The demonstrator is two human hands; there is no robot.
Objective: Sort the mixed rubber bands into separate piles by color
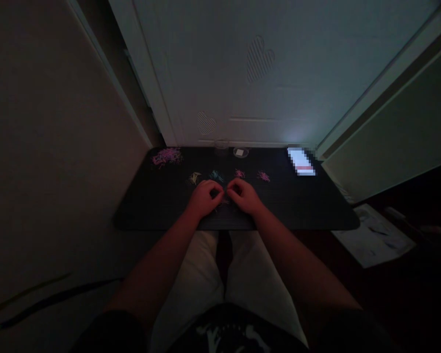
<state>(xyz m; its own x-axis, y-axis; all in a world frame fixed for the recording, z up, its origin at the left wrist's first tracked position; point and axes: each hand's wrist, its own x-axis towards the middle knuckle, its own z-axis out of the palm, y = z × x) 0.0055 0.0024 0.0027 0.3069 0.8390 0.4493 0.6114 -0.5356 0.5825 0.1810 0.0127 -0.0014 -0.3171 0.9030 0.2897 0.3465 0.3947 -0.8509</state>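
Both hands meet over the middle of a dark table, their fingertips almost touching. My left hand is closed in a pinch, and so is my right hand; whatever lies between the fingertips is too small and dim to name. Just below them is a loose scatter of thin pinkish strands. Beyond the hands lie small piles of thin pieces: a yellowish pile, a teal pile, a pink pile and a purple-pink pile.
A larger mixed pink-purple heap sits at the table's far left. Along the back edge stand a clear cup and a round clear lid or dish with a white square. A lit phone leans at the right. Papers lie on the floor.
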